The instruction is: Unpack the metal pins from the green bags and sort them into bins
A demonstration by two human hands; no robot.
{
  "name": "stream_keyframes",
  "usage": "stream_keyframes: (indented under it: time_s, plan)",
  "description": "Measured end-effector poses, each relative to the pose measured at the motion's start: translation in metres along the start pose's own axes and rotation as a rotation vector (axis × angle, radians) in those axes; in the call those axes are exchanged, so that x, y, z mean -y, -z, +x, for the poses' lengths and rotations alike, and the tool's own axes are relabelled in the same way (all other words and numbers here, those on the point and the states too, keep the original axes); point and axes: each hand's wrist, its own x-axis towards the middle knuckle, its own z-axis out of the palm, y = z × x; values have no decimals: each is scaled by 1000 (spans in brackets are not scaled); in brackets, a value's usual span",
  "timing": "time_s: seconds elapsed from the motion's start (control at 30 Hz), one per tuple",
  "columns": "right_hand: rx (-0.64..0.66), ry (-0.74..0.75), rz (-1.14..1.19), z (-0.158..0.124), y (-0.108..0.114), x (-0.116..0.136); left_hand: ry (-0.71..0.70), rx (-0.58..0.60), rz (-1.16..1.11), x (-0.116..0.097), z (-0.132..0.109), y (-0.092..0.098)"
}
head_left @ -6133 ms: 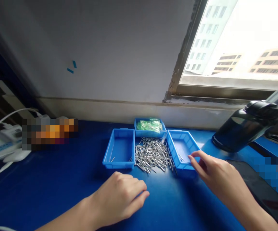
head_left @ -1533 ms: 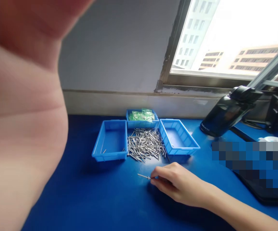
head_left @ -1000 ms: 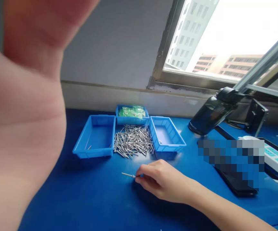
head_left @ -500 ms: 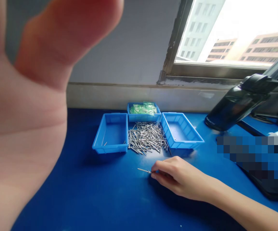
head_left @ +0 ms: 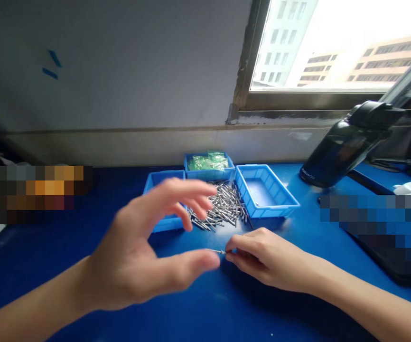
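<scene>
My right hand (head_left: pixel 266 259) rests on the blue table (head_left: pixel 269 313) and pinches one thin metal pin (head_left: pixel 215 251) that points left. My left hand (head_left: pixel 148 251) hovers just left of it, fingers and thumb spread apart, holding nothing; its thumb tip is close to the pin's free end. Behind the hands lies a heap of several metal pins (head_left: pixel 223 209) between a left blue tray (head_left: pixel 159 183), partly hidden by my left fingers, and a right blue tray (head_left: pixel 264 192). A small blue tray with green bags (head_left: pixel 209 162) stands at the back.
A black lamp head (head_left: pixel 344 142) leans over the table at the right, under the window. A dark flat device (head_left: pixel 397 266) lies at the right edge. Blurred-out patches sit at the far left and right. A grey wall rises behind the trays.
My left hand has dropped from right in front of the camera down to the table beside the pinched pin. My right hand has kept its pinch and stayed almost in place.
</scene>
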Motion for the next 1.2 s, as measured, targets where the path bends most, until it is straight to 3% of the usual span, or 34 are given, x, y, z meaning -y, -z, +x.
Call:
stream_keyframes:
  time_s: [0.17, 0.3, 0.73, 1.03, 1.2]
  plan:
    - [-6, -8, 1, 0, 0, -4, 118, 292, 224, 25, -13, -39]
    - [0, -25, -15, 0, -1, -3, 122, 375, 227, 37, -22, -52]
    - [-47, -92, 80, 3, -4, -4, 273, 313, 42, 45, -20, -47]
    - [-46, -230, 403, 16, -5, 7, 343, 223, -176, 46, -17, -48]
    - [-82, -153, 390, 21, -14, 7, 357, 211, -185, 47, -19, -50]
